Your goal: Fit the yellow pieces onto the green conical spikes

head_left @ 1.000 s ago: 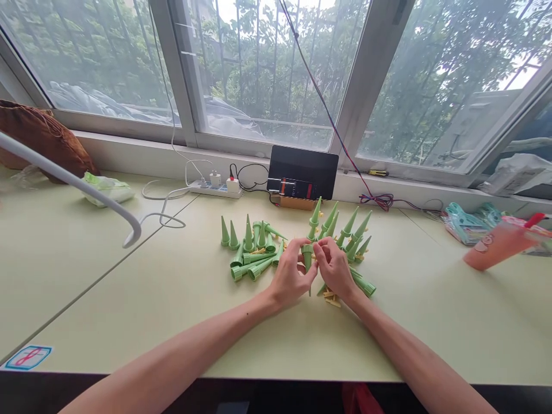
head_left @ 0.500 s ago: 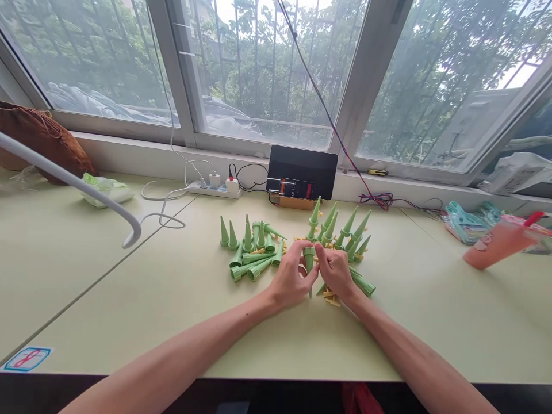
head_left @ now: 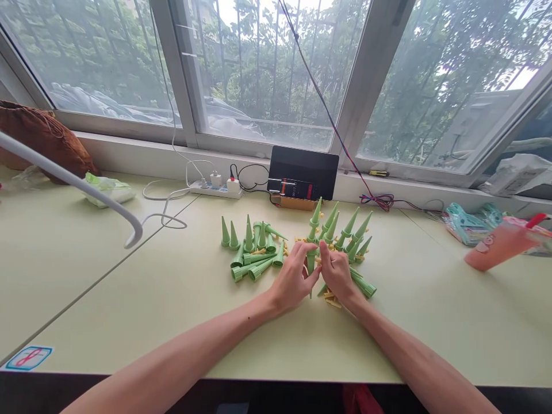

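My left hand [head_left: 294, 277] grips a green plastic watering spike [head_left: 311, 262] between thumb and fingers, its tip pointing down. Against the spike's right side, my right hand [head_left: 337, 272] is closed with the thumb raised. A small yellow plastic piece [head_left: 318, 260] shows at its fingertips, mostly hidden. Behind the hands stand several green spikes [head_left: 348, 229] with yellow pieces fitted. More green spikes [head_left: 260, 268] lie and stand in a group to the left. Loose yellow pieces [head_left: 332, 299] lie below my right hand, near a fallen spike [head_left: 364, 284].
A dark tablet [head_left: 304, 167] leans at the window behind a phone [head_left: 293, 188] on a cardboard box. A power strip [head_left: 215, 188] with cables lies left of it. To the right stands a pink drink cup [head_left: 495, 244]. A white curved bar [head_left: 86, 187] crosses the left side.
Both hands stay almost in place around the upside-down spike. My right thumb has shifted slightly upward, and the whole view has drifted a little.
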{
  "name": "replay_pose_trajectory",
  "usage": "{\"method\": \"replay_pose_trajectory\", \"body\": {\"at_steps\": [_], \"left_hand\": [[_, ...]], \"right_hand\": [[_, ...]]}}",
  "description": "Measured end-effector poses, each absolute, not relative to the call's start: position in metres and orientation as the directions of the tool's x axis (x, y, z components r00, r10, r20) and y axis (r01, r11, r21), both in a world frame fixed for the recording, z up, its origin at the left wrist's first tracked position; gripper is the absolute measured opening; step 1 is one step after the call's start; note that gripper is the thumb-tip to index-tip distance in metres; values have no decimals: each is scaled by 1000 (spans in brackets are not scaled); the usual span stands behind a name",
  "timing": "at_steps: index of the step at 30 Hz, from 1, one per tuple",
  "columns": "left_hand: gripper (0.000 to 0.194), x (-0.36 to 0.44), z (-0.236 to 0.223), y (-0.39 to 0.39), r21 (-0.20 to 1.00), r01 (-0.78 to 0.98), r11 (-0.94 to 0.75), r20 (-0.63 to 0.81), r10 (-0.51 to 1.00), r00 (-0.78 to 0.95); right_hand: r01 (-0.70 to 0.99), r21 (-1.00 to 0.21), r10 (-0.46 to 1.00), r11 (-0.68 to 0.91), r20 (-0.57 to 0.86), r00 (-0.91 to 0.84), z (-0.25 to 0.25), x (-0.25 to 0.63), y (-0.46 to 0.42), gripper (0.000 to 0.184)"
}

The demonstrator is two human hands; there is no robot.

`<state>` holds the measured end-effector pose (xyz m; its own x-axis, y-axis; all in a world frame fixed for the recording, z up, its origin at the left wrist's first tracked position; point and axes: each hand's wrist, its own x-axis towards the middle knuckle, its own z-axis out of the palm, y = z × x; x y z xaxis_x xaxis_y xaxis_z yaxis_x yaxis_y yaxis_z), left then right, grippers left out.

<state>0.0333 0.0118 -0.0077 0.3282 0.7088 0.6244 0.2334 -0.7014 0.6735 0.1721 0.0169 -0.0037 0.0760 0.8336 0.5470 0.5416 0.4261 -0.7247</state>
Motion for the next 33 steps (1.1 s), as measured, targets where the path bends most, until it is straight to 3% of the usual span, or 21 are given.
{"method": "replay_pose_trajectory", "body": {"at_steps": [9, 15, 18, 24, 26, 29, 33], "left_hand": [[33, 32, -11, 13, 569, 304, -765, 681, 644, 348], [31, 31, -8, 12, 417, 337, -844, 759, 527, 382], [37, 31, -8, 11, 475, 332, -815, 740, 574, 351], [54, 32, -5, 13, 716, 223, -661, 614, 749, 249], [49, 32, -2, 12, 789, 190, -584, 528, 803, 275], [24, 32, 1, 11, 824, 186, -535, 456, 822, 342], [26, 32, 3, 10, 805, 187, -564, 479, 802, 358]], "right_hand": [[357, -880, 916, 313, 379, 131, -6, 170, 16, 62], [341, -887, 915, 310, 377, 148, -5, 170, 14, 60], [347, -881, 901, 322, 398, 174, -2, 171, 13, 58], [427, -815, 840, 391, 506, 196, 2, 174, 12, 57], [468, -779, 816, 418, 548, 183, 2, 175, 12, 55], [492, -745, 799, 451, 582, 150, 2, 175, 13, 52], [489, -741, 799, 460, 586, 137, 2, 175, 12, 51]]}}
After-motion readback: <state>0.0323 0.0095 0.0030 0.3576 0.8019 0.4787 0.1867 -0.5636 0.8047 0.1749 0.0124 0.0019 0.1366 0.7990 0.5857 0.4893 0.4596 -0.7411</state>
